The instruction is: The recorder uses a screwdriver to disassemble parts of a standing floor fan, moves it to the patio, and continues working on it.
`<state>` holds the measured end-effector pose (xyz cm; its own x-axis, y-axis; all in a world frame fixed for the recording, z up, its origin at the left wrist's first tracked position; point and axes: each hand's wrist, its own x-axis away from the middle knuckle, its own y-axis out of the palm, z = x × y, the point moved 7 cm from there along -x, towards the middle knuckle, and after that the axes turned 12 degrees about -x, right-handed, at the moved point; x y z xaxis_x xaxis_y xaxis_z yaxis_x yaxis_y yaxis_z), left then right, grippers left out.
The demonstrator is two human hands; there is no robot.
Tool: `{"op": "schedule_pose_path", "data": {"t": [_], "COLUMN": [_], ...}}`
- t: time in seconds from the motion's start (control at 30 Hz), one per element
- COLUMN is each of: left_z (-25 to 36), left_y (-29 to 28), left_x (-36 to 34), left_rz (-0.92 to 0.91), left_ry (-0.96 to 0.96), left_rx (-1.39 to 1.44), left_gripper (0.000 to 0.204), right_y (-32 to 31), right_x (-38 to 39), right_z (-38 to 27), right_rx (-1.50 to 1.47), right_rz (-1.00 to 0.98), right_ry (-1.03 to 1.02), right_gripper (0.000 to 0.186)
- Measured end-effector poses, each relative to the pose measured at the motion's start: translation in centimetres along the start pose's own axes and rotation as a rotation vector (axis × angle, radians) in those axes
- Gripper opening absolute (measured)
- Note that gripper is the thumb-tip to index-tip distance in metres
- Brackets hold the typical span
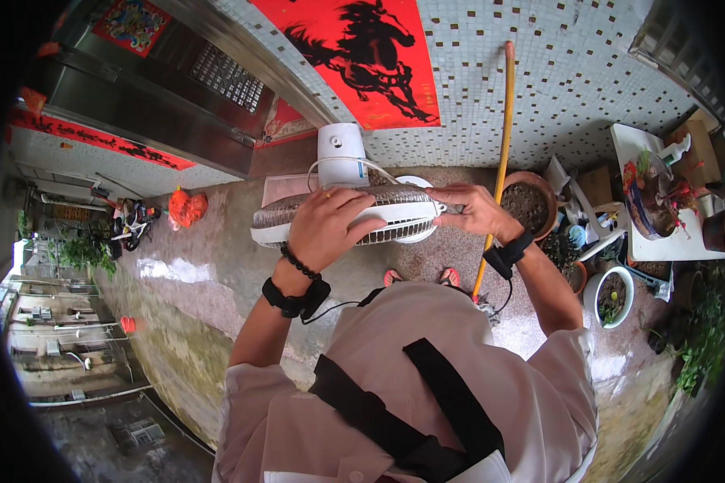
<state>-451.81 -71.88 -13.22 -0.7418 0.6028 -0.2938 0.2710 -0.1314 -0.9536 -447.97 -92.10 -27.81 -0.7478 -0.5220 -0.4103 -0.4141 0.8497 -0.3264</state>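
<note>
Left hand spread over the fan cage, holding it; right hand pinching its right end. Cage halves look joined; can't tell whether fastening's finished.

We are counting one horse poster at twelve o'clock, one yellow pole at two, one white planter at three, two sandals at four, one red bucket at eight, one orange bag at nine. At centre, we are logging one left hand, one right hand, one fan guard.
</note>
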Motion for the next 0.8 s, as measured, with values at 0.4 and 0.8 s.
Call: {"op": "schedule_pose_path", "data": {"t": [0.4,0.8], "left_z": [-0.5,-4.9], "left_y": [-1.4,-2.7], "left_x": [0.1,5.1], "left_rz": [0.056,0.152], "left_ry": [-0.007,-0.287], "left_rx": [0.001,0.042], "left_gripper": [0.041,0.050], "right_y": [0.0,0.4], "right_x": [2.6,2.4], "right_z": [3.5,5.4], "right_rx": [-0.230,-0.457], "right_rz": [0.070,0.112], "right_ry": [0.316,0.338], "right_gripper": [0.057,0.051]}}
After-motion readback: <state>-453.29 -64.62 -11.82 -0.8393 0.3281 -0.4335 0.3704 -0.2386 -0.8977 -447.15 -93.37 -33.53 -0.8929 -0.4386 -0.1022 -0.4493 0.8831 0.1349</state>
